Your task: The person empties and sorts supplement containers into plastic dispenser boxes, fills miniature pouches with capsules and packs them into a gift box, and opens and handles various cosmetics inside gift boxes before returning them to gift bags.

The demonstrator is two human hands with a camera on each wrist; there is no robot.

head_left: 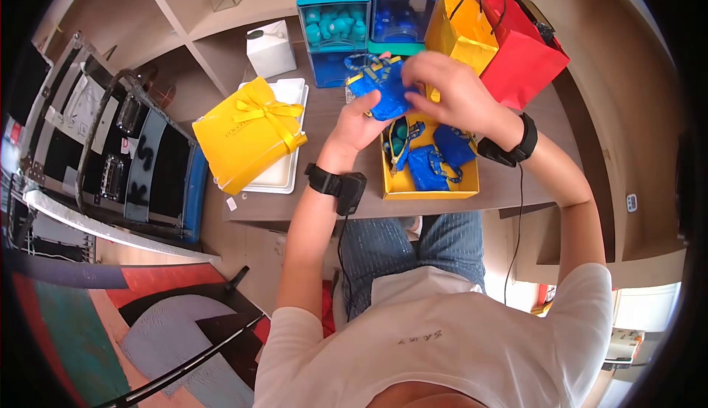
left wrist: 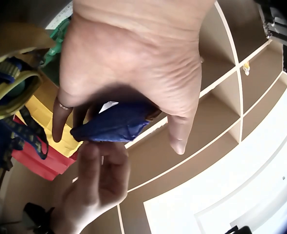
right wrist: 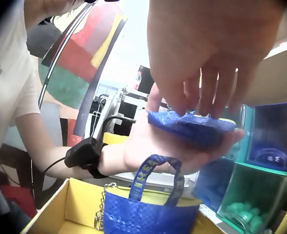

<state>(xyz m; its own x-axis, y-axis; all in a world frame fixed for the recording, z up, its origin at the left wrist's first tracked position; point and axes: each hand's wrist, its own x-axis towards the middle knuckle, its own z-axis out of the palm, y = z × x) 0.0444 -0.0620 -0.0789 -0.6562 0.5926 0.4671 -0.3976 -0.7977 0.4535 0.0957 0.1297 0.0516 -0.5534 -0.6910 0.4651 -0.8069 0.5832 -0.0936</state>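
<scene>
Blue woven mini bag (head_left: 391, 100) is upper centre of the head frame, off the table (head_left: 335, 124), lying across the left hand (head_left: 355, 126). Left: palm up, fingers fairly straight underneath, thumb spread; carries rather than clenches, probably so the bag's top faces the other hand. Right hand (head_left: 459, 89) is over it, fingers bent, tips at the top edge; pinch or mere touch, cannot tell.

Yellow box (head_left: 413, 195), centre of frame, sits near the table's front edge, likely for easy reach. Inside: other blue bags (head_left: 428, 170), one gaping with teal contents (head_left: 399, 135) showing. Teal-lidded container (head_left: 333, 9) and blue-lidded container (head_left: 400, 8), top centre, look sorted by colour, set back perhaps to leave hand room. Yellow paper bag (head_left: 461, 39) and red paper bag (head_left: 525, 61) stand upper right. Left side: ribboned yellow package (head_left: 240, 146) on white tray (head_left: 279, 179), seemingly parked aside.
</scene>
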